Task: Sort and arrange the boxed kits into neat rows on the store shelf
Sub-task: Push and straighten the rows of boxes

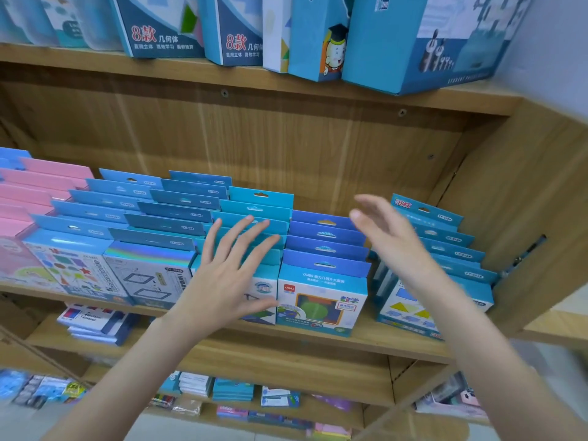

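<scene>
the boxed kits (pixel 321 300) stand in rows on the middle wooden shelf (pixel 366 340), one behind the other, blue ones in the middle and pink ones (pixel 35 186) at the far left. the left hand (pixel 227 281) is spread flat, fingers wide, over a row of light blue boxes (pixel 261 198). the right hand (pixel 394 240) is up and blurry, fingers loose and apart, holding nothing, in front of the last row (pixel 445 246). bigger boxes (pixel 410 43) stand on the shelf above.
</scene>
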Motion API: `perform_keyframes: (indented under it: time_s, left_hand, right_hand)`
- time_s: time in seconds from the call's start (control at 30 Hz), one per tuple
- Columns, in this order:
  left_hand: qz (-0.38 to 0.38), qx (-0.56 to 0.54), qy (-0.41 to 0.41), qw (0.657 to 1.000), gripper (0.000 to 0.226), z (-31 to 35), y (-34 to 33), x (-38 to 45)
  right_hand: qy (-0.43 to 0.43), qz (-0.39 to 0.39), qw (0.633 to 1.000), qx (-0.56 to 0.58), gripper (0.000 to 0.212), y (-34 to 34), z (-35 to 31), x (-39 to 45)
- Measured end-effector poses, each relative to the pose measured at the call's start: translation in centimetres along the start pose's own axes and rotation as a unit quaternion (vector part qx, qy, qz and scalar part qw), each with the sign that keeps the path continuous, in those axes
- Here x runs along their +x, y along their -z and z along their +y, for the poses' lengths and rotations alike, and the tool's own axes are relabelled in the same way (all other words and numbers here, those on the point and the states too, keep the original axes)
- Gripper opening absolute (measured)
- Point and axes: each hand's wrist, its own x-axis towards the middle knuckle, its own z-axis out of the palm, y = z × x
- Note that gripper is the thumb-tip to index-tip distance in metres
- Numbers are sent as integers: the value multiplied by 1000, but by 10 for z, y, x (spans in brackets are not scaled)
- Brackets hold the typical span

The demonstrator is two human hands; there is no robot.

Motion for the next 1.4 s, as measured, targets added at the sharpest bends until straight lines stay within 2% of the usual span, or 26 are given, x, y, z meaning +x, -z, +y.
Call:
perform_keyframes:
  time_s: [0.07, 0.23, 0.4, 0.53, 0.7, 0.83, 0.9, 1.0, 1.1, 1.17, 1.23, 1.3, 1.33, 1.4]
  left_hand:
    - [11, 10, -14, 1000, 85, -2, 0, -1]
    - [-6, 22, -15, 1000, 87, -3, 1, -1]
    - [-14, 28, -32, 999, 87, -6, -1, -2]
    - [-19, 29, -50, 998, 86, -10, 0, -3]
    - [-26, 24, -61, 998, 84, -11, 1, -4]
    - [-10, 2, -44, 999, 84, -7, 1, -5]
    - [-6, -31, -27, 999, 81, -1, 3, -5]
    - [-6, -49, -33, 998, 82, 12, 7, 0]
    - [10, -47, -56, 997, 83, 24, 7, 12]
    - [20, -43, -74, 996, 84, 34, 7, 25]
    - [15, -38, -91, 995, 87, 46, 7, 39]
    - [-6, -45, -104, 994, 91, 59, 4, 53]
    - [-21, -51, -106, 993, 91, 64, 3, 60]
    - [-61, -50, -109, 991, 93, 72, 2, 72]
  right_hand:
    - [-16, 17, 999, -27, 43, -19, 16, -16]
    - [-28, 51, 998, 24, 42, -41, 29, -23]
    - [2, 70, 997, 45, 39, -42, 35, -26]
    - [31, 108, 993, 25, 36, -45, 44, -26]
    - [39, 108, 993, 12, 36, -45, 46, -26]
    - [40, 147, 988, -28, 35, -50, 42, -26]
    - [27, 152, 987, -42, 38, -52, 42, -24]
    - [20, 141, 989, -46, 54, -44, 38, -30]
    - [72, 168, 980, -75, 47, -19, 27, -48]
    - [117, 179, 968, -132, 44, 12, 19, -56]
    - [113, 122, 957, -240, 55, 48, 19, -51]
    - [17, -13, 936, -352, 97, 80, 24, -39]
    - [-39, -79, 908, -408, 116, 89, 27, -31]
    - [-80, -159, 831, -528, 132, 93, 32, -19]
